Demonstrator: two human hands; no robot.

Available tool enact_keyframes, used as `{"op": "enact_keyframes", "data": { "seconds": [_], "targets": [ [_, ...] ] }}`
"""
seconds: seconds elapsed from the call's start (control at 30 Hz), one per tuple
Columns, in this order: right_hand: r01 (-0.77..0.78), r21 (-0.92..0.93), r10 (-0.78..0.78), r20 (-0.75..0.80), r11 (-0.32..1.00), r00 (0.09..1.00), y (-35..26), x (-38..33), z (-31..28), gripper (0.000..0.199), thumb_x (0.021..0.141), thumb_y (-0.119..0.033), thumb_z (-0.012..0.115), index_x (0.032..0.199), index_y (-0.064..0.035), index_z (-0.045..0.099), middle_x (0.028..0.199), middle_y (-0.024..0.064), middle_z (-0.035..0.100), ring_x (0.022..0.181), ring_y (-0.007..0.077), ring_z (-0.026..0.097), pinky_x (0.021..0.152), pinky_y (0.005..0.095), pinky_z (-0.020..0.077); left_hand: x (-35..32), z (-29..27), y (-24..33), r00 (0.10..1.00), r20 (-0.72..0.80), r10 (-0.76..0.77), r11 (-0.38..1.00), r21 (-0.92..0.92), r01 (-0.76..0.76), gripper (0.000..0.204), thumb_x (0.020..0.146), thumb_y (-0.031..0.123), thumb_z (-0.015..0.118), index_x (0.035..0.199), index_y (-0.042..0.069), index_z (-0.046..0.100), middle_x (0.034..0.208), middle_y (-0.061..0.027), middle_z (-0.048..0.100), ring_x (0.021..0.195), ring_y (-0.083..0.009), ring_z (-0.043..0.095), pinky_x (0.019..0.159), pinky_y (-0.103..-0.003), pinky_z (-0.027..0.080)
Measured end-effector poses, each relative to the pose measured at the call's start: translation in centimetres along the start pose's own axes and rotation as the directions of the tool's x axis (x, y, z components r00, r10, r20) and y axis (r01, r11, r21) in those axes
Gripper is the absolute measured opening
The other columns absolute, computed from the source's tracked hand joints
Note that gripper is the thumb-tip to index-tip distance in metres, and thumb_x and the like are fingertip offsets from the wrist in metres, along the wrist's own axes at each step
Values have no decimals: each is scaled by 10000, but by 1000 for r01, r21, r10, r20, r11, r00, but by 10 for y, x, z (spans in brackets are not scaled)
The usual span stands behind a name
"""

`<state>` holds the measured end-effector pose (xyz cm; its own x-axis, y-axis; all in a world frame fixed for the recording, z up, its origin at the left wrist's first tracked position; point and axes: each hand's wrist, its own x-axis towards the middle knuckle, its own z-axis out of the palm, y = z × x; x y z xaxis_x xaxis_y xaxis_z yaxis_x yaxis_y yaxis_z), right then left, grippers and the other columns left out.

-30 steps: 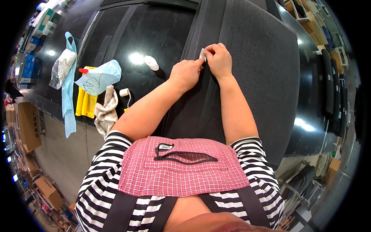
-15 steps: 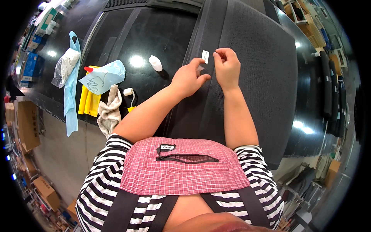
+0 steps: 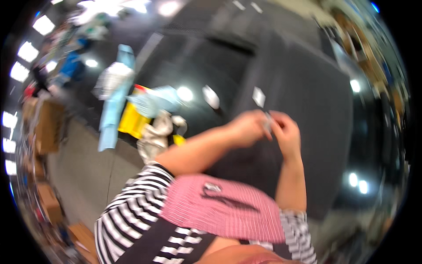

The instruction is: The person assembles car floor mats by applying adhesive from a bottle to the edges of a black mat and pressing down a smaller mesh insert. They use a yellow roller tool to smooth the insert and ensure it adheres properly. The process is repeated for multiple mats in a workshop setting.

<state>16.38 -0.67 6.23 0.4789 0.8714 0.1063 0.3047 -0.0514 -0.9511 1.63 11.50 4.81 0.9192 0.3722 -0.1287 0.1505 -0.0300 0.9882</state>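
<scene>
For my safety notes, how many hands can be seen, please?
2: left hand and right hand, close together above the dark mat. Background blur might hide others.

The apron (image 3: 228, 211) at lower centre is pink with fine white lines, the sleeves (image 3: 132, 207) beside it striped black and white. At upper centre, the label (image 3: 259, 97) is white, the sheet (image 3: 316, 110) dark grey.

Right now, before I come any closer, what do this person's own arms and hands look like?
The left hand and right hand are bare, with no gloves or cables showing. The forearms are uncovered too; further up come short sleeves in black and white stripes. Blur hides any small markings.
</scene>
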Motion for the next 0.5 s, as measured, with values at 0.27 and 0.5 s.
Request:
{"op": "enact_keyframes", "data": {
  "seconds": [0.27, 0.5],
  "targets": [
    [-77, 29, 78, -55, 997, 995, -27, -20, 4, 30, 900, 6, 693, 870, 0, 690, 773, 5, 672, 714, 60, 587, 655, 236, 460, -13, 16, 12, 994, -21, -109, 992, -68, 107, 156, 1018, 153, 565, 1063, 21, 638, 930, -47, 748, 753, -139, 622, 712, -317, 519],
    [-13, -98, 3, -101, 995, 995, 0, -20, -3, 58, 904, 31, 670, 872, -6, 701, 772, 27, 683, 704, 103, 630, 664, 255, 489, -10, 29, -4, 996, -88, -35, 997, -75, 29, 126, 976, 123, 617, 924, 9, 626, 852, -75, 736, 747, -147, 671, 702, -316, 527]
  ]
}}
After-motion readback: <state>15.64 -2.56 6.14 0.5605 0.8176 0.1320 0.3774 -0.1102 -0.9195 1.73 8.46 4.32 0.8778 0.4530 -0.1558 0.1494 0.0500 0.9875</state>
